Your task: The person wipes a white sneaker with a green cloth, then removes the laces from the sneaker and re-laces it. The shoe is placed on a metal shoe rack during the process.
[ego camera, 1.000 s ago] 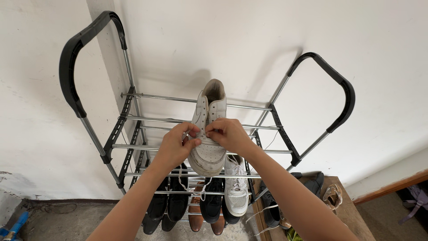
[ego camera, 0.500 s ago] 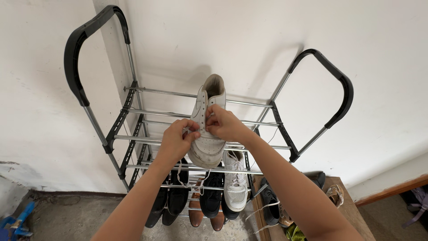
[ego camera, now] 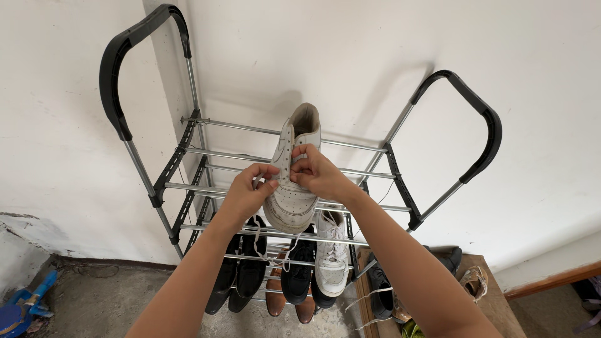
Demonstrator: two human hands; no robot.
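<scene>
A worn white sneaker (ego camera: 293,206) lies on the top bars of a metal shoe rack (ego camera: 206,153), toe toward me. My left hand (ego camera: 247,193) pinches a white shoelace (ego camera: 258,241) at the sneaker's left eyelets, and the lace's loose end hangs down below the hand. At the lace holes in the middle of the shoe, my right hand (ego camera: 316,173) pinches the lace with its fingertips. Both hands touch the sneaker's upper.
The rack has two black curved handles (ego camera: 119,81) and stands against a white wall. Lower shelves hold black shoes (ego camera: 250,269), brown shoes (ego camera: 274,299) and a white sneaker (ego camera: 332,263). A wooden stool (ego camera: 488,294) with more footwear is at the right. A blue object (ego camera: 19,310) lies on the floor.
Both hands have shifted slightly up the sneaker along the eyelets while working the lace. The view has shifted a little; the sneaker stays on the rack.
</scene>
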